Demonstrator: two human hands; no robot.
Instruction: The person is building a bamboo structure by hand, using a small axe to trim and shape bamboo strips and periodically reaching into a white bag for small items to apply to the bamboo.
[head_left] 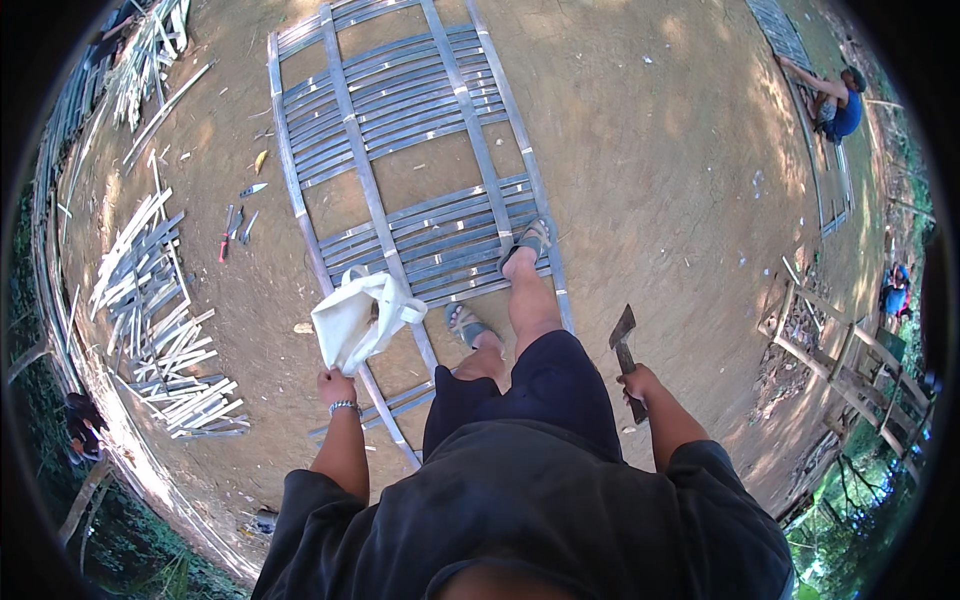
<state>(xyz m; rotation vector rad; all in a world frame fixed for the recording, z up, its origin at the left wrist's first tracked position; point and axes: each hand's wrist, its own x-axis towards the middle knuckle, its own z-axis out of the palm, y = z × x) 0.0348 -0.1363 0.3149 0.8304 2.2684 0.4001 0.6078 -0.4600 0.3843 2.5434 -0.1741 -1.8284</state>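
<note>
My left hand (336, 388) grips the lower end of a white cloth bag (345, 325), whose mouth gapes and whose handles hang loose; a small brownish thing shows inside it. The bag hangs over the left side of a bamboo slat frame (420, 215) lying on the ground. My right hand (640, 384) is closed round the handle of a hatchet (623, 330), its dark metal head pointing away from me. Both my sandalled feet are at the frame's near part, among its slats.
Cut bamboo strips (165, 320) lie in heaps at left. Near them are a red-handled tool (225, 240) and a knife (252, 189). A person in blue (845, 110) sits by another bamboo frame at far right. A bamboo railing (840, 370) stands at right.
</note>
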